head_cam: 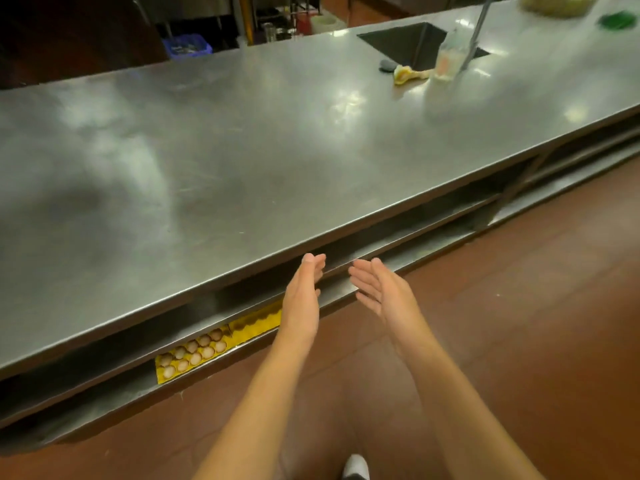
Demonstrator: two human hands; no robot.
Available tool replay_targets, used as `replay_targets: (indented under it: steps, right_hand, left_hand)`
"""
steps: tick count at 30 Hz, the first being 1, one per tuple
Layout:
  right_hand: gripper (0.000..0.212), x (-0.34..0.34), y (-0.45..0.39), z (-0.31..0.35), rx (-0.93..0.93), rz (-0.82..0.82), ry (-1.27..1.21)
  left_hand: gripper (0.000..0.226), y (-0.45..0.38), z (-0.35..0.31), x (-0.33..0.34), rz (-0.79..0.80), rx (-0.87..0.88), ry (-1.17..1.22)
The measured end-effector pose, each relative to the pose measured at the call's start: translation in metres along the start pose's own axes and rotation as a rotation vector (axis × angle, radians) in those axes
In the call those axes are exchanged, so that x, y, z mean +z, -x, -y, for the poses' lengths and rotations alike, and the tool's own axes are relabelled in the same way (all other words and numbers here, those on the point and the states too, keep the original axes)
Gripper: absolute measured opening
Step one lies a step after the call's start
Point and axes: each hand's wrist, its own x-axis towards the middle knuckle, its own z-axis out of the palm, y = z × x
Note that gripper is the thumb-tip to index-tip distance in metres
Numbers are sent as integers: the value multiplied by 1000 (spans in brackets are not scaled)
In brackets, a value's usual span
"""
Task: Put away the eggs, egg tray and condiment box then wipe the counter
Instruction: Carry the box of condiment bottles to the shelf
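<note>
A yellow egg tray (162, 374) with several eggs (194, 355) lies on the shelf under the steel counter (214, 161), at the lower left. A second yellow tray (256, 322) lies beside it, partly behind my left wrist. My left hand (303, 296) and my right hand (377, 289) hover in front of the counter's front edge, palms facing each other, fingers straight, holding nothing. A crumpled yellow cloth (408, 75) lies on the counter near the sink (412, 39). No condiment box shows.
A clear plastic bottle (448, 58) stands by the sink with a tap pipe (476, 29) above it. A dark scrubber (387, 65) lies left of the cloth. A green object (618, 20) and a pale container (561, 3) sit far right. Red-brown floor (519, 323) lies below.
</note>
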Motion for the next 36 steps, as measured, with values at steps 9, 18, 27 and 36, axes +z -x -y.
replay_targets:
  steps: [9, 18, 27, 36]
  right_hand:
    - [41, -32, 139, 79, -95, -306, -101]
    - [36, -36, 279, 95, -231, -617, -259]
    - [35, -95, 455, 88, -385, -900, -386]
    - [43, -177, 655, 47, -470, -1040, -414]
  left_hand:
    - [54, 87, -113, -1, 236, 92, 98]
    - [77, 193, -156, 18, 651, 277, 22]
    - [58, 353, -170, 76, 933, 383, 10]
    - [57, 555, -157, 162, 1152, 438, 46]
